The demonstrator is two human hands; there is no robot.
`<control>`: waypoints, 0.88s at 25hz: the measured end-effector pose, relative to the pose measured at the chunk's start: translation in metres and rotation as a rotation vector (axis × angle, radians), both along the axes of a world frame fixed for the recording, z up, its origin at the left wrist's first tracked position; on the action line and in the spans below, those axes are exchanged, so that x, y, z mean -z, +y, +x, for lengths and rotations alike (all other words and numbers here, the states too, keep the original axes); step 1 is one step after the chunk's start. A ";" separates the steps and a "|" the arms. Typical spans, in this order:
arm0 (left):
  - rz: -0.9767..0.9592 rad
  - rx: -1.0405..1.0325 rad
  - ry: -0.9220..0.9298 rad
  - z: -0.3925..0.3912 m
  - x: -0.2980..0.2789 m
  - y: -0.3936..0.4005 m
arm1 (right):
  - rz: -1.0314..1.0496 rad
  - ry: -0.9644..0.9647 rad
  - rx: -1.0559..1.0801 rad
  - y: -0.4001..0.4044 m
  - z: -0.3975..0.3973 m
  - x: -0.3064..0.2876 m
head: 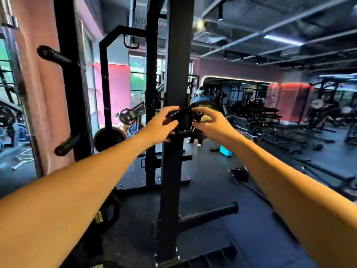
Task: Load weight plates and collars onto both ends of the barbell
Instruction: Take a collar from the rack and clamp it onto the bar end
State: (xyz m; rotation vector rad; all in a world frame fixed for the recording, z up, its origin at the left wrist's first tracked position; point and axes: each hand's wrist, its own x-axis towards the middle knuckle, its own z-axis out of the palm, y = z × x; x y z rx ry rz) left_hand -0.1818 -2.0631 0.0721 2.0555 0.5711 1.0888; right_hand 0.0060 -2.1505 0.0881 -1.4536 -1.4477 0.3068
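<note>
A black collar (184, 120) is being gripped by both hands (160, 125) at the rack upright (173, 74), where slippage is being risked.

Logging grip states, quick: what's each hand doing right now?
Left hand: closed on the black collar.
Right hand: closed on the same collar.

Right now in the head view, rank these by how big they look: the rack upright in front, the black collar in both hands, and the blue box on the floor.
1. Rack upright, largest by far.
2. Black collar.
3. Blue box.

Collar versus box is unsure: the box lies farther off, and the left hand and right hand hide the collar's edges.
</note>
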 end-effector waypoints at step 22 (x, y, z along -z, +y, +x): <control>-0.107 -0.101 0.093 0.254 0.065 -0.033 | -0.077 -0.088 -0.295 -0.009 0.291 0.049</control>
